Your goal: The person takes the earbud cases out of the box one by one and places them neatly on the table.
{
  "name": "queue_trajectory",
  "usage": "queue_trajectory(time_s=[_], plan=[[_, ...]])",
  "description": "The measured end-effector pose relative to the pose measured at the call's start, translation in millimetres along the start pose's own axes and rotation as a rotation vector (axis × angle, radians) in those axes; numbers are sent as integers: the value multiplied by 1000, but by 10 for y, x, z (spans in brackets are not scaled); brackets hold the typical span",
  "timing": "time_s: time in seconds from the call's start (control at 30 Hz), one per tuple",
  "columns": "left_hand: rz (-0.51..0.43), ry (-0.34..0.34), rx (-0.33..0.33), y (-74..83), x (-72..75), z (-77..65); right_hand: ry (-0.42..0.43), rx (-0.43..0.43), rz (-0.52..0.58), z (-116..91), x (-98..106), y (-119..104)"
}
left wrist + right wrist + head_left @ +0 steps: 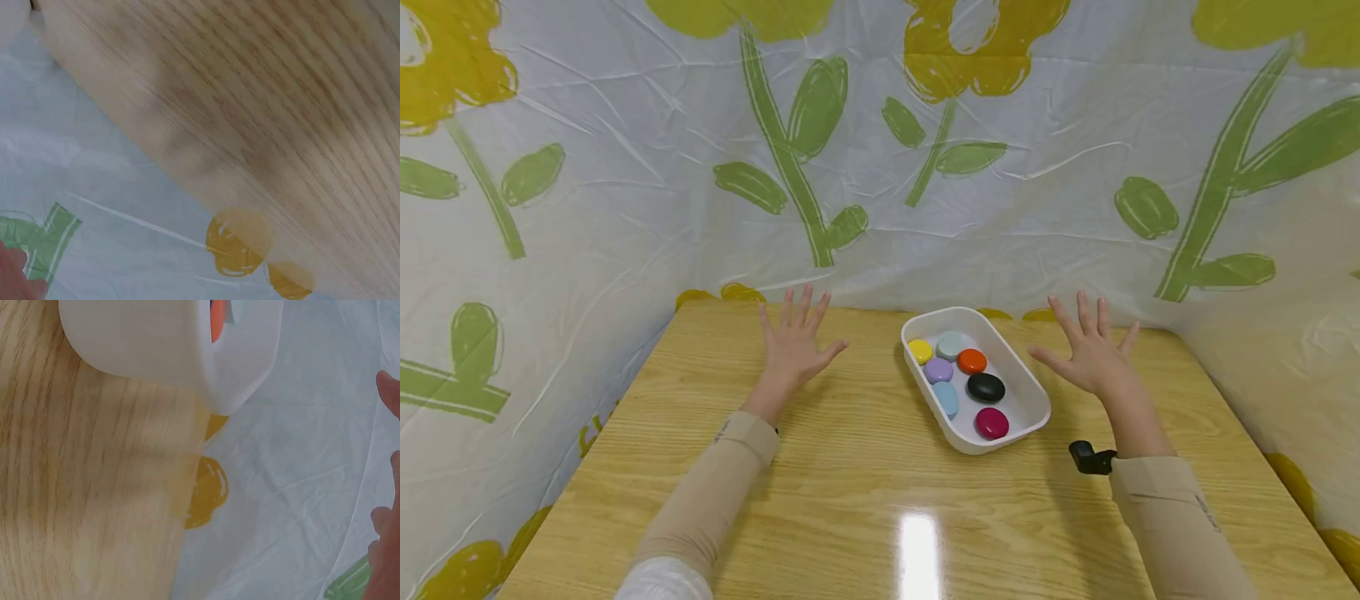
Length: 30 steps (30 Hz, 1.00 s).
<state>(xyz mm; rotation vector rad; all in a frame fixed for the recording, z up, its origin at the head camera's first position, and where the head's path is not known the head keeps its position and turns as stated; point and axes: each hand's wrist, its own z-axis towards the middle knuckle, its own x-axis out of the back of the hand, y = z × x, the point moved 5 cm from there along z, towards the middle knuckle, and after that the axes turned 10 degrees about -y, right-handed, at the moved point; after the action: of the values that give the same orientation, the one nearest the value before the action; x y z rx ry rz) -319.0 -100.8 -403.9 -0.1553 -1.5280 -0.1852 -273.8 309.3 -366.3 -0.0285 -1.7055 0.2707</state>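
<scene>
A white tray (1028,390) sits on the wooden table (865,475) and holds several coloured pebbles: yellow (920,351), orange (972,361), black (986,387), magenta (992,422) and pale blue and purple ones. My left hand (795,343) hovers left of the tray, fingers spread and straight, holding nothing. My right hand (1093,350) hovers right of the tray, spread the same way and empty. The right wrist view shows the tray's outer wall (156,344) with an orange pebble (217,322) inside and my fingertips (387,550) at the right edge.
A plastic sheet printed with yellow flowers and green stems (880,150) walls the table at the back and both sides. A small black wrist-mounted device (1092,458) shows at my right sleeve. Bare table surface lies in front of the tray.
</scene>
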Motion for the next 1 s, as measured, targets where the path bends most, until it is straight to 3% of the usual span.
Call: queue_trajectory(time_s=[0.2,0.37,0.67,0.9,1.0], plan=[[8,20,72,111,-18,3,1,12,15,-7,-21,-11],[-19,41,129,342,-67,-20,-11,28,15,39,-112,3],[-17,-27,109,885,-262,-138,-53,80,27,166,-327,6],[-69,-118,95,1168,-377,-205,-77,129,-9,239,-469,7],[-101,-126,79,1270,-420,-230,-106,138,-10,253,-503,-4]])
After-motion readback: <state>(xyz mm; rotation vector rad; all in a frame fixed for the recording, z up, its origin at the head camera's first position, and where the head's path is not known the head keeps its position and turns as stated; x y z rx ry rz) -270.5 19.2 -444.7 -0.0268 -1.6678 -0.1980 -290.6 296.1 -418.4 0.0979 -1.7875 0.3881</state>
